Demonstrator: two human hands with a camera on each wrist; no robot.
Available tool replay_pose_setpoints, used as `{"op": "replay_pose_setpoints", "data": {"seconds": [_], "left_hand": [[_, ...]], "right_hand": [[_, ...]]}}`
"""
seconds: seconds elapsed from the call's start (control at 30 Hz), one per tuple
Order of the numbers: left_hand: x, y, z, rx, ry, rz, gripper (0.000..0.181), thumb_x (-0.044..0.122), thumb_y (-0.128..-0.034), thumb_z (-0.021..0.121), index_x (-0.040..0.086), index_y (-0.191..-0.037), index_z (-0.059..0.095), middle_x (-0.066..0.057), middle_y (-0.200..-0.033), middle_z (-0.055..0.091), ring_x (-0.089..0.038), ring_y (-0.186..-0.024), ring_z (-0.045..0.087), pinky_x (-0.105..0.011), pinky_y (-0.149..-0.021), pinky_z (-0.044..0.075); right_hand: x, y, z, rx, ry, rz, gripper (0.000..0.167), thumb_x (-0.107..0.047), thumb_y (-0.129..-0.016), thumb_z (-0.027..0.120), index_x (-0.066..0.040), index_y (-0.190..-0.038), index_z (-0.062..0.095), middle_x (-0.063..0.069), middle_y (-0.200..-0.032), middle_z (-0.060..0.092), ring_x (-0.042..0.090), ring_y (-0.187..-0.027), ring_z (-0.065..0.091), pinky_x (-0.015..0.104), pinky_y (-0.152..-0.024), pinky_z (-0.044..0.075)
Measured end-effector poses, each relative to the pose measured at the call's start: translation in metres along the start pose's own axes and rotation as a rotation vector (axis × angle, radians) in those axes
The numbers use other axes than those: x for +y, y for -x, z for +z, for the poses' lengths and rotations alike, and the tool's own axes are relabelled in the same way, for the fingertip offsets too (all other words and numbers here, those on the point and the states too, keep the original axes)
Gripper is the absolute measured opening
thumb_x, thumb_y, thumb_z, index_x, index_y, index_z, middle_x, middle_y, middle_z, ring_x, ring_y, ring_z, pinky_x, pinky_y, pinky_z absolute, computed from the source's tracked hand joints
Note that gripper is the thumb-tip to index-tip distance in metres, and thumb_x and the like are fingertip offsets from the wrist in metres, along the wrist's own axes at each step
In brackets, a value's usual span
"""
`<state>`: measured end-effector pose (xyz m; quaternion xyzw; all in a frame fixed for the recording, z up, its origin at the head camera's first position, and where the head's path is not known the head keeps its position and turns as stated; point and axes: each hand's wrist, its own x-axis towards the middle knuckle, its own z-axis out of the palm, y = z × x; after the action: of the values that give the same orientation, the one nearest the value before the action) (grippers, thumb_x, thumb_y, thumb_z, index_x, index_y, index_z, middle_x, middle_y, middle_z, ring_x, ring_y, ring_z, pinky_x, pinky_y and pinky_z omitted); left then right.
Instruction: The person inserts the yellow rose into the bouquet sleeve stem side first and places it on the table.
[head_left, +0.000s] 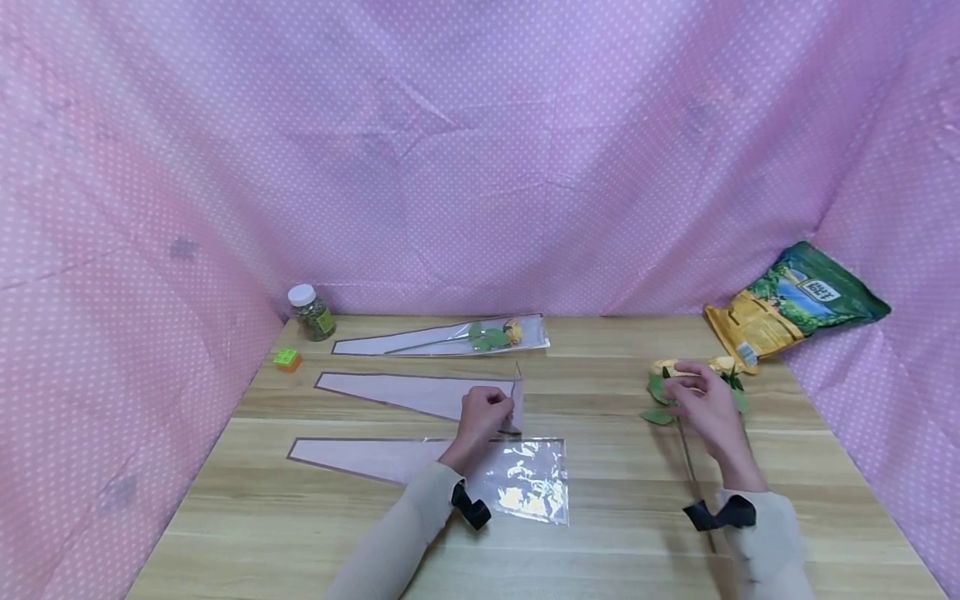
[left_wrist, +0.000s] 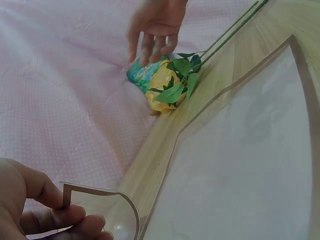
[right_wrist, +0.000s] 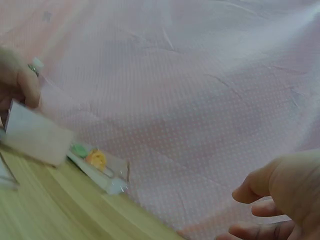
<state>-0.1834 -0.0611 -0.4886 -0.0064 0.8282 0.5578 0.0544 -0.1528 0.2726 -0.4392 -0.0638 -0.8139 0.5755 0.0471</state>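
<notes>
My left hand (head_left: 483, 417) pinches the wide open end of the middle clear flower sleeve (head_left: 405, 392). In the left wrist view its thumb and fingers hold a brown-edged corner of the sleeve (left_wrist: 102, 192), which bends up off the table. My right hand (head_left: 708, 417) hovers over two yellow artificial roses (head_left: 658, 392) lying on the right, their stems toward me. The right wrist view shows the right hand (right_wrist: 282, 195) with fingers loosely spread and nothing between them. Behind, another sleeve (head_left: 363, 344) contains a yellow rose (head_left: 512, 332); nearest me lies a flat sleeve (head_left: 525, 483).
A green and yellow bag (head_left: 802, 292) leans at the back right corner. At the back left stand a white-lidded jar (head_left: 311, 315) and a small green-and-orange block (head_left: 287, 360). Pink dotted cloth (head_left: 480, 167) hangs around the wooden table (head_left: 600, 542).
</notes>
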Motion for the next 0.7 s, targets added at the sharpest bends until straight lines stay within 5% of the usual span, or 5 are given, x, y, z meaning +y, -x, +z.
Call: {"op": "replay_pose_setpoints", "data": {"seconds": [0.13,0.33,0.53,0.7], "left_hand": [[0.0,-0.001,0.001,0.002,-0.001,-0.015,0.015,0.01,-0.0856,0.063,0.003,-0.077,0.073,-0.008,-0.072,0.068,-0.015,-0.068,0.057,-0.025,-0.062,0.045],[0.001,-0.001,0.001,-0.001,-0.006,-0.035,0.016,0.011,-0.0863,0.063,0.005,-0.075,0.072,-0.007,-0.071,0.068,-0.015,-0.069,0.057,-0.023,-0.063,0.044],[0.001,-0.001,0.001,0.0,-0.009,-0.03,0.016,0.011,-0.0864,0.063,0.004,-0.075,0.071,-0.007,-0.072,0.067,-0.014,-0.069,0.056,-0.024,-0.063,0.044],[0.0,-0.002,0.0,0.005,-0.011,-0.024,0.016,0.01,-0.0855,0.063,0.003,-0.073,0.07,-0.005,-0.071,0.066,-0.014,-0.068,0.056,-0.024,-0.062,0.044]], "right_hand": [[0.011,0.008,-0.015,0.021,0.115,0.026,0.05,-0.017,-0.099,0.058,0.009,-0.138,0.042,-0.019,-0.095,0.058,-0.011,-0.077,0.059,0.024,-0.066,0.058],[0.025,0.016,-0.031,-0.102,0.28,0.09,0.058,-0.021,-0.101,0.056,0.012,-0.144,0.036,0.027,-0.12,0.058,-0.005,-0.078,0.06,0.025,-0.065,0.058],[0.03,0.016,-0.038,-0.252,0.422,0.154,0.068,-0.026,-0.099,0.06,0.015,-0.145,0.032,0.031,-0.116,0.059,0.01,-0.075,0.063,0.028,-0.061,0.054],[0.035,0.015,-0.037,-0.26,0.467,0.169,0.075,-0.027,-0.095,0.066,0.017,-0.142,0.029,0.035,-0.116,0.06,0.016,-0.079,0.064,0.03,-0.061,0.055]]}}
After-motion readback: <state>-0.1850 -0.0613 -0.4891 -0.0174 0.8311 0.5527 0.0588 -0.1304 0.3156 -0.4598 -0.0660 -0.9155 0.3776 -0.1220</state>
